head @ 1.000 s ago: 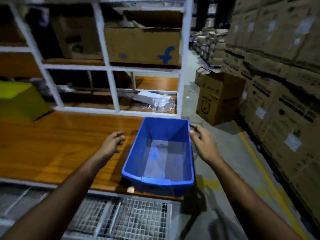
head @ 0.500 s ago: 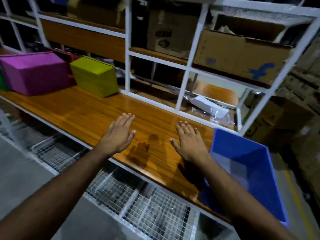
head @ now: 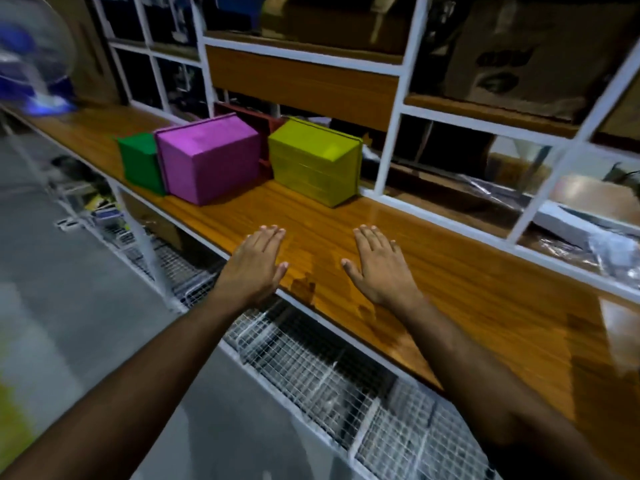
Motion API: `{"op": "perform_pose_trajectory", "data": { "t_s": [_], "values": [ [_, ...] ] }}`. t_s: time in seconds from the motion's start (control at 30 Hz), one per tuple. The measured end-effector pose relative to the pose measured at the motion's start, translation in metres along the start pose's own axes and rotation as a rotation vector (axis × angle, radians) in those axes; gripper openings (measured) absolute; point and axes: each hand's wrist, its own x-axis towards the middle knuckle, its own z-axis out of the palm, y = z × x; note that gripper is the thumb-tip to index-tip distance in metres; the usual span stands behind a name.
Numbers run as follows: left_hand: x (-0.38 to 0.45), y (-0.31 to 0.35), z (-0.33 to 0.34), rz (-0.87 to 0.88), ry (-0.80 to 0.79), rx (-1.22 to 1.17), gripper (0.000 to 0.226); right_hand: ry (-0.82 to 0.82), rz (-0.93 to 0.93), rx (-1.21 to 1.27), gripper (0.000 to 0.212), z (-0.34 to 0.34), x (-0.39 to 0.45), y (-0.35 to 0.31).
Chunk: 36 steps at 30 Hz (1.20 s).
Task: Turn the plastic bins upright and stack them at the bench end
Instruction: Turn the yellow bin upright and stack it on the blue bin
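Both hands are held flat over the wooden bench point(head: 450, 271), palms down, fingers straight and close together, holding nothing. The left hand point(head: 258, 263) is over the front edge of the bench; the right hand point(head: 379, 263) is just beside it, further in over the wood. Whether the palms touch the surface cannot be told.

Further along the bench, well apart from the hands, four plastic bins stand in a group. The yellow-green bin point(head: 313, 161) is nearest, bottom up, so nothing of its inside shows. Left of it the magenta bin point(head: 207, 157) is also bottom up, its rim down on the wood. The green bin point(head: 140, 161) is just beside the magenta one on its far side, partly hidden; its inside is not visible. Behind and between the magenta and yellow-green bins a dark red bin point(head: 258, 121) shows only in part.

Cardboard boxes point(head: 519, 53) sit on the white-framed shelves point(head: 391, 109) above. A wire mesh rack point(head: 311, 368) runs under the bench.
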Motion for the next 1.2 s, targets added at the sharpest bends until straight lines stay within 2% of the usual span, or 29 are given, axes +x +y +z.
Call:
{"op": "perform_pose_trajectory", "data": {
  "t_s": [0.33, 0.53, 0.83, 0.93, 1.1, 1.2],
  "values": [
    [0.104, -0.149, 0.028, -0.002, -0.022, 0.024, 0.068, 0.014, 0.003, 0.082, 0.072, 0.071, 0.176, -0.071],
    [0.195, -0.212, 0.033, 0.108, -0.032, 0.106, 0.073, 0.038, 0.098, 0.111, 0.072, 0.093, 0.259, -0.087],
    [0.351, -0.245, 0.047, 0.400, -0.025, 0.048, 0.074, 0.135, 0.298, 0.148, 0.071, 0.088, 0.330, -0.088],
    [0.400, -0.239, 0.060, 0.480, -0.083, 0.050, 0.070, 0.186, 0.382, 0.138, 0.070, 0.084, 0.348, -0.093],
    [0.448, -0.233, 0.081, 0.654, -0.086, -0.061, 0.071, 0.194, 0.510, 0.098, 0.066, 0.074, 0.375, -0.109],
    [0.467, -0.233, 0.090, 0.670, -0.119, -0.065, 0.070, 0.175, 0.548, 0.059, 0.062, 0.067, 0.393, -0.111]
  ]
}}
